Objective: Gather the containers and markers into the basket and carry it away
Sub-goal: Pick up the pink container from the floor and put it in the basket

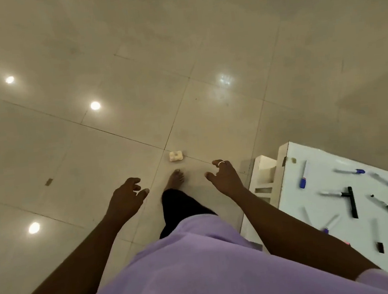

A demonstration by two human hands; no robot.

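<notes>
Head view, so everything's seen from above, looking down. Both hands are held out low over the floor [129, 57], and nothing is gripped by either one. The left hand [127, 195] is seen back-up, fingers loosely curled, thumb stuck out to the right, nothing touched. The right hand [223, 176] is much the same: fingers loosely bent, thumb out to the left, a ring [221, 163] worn on one finger, nothing held or touched. The two are well apart, with a bare foot [174, 180] seen between them.

The markers [304, 175] are scattered on a white table [320, 156] at the near right, just right of the right forearm. Blue caps and black caps can be made out; a few markers are blurred. A black bar [353, 206] is lying among them, and what it is can't be told. None of it is touched by a hand.

A small beige block [176, 155] is lying on the floor just beyond the foot, on a tile joint. Lights [95, 106] are reflected in the glossy tiles at left. The near edge is taken up by a purple top [201, 266].
</notes>
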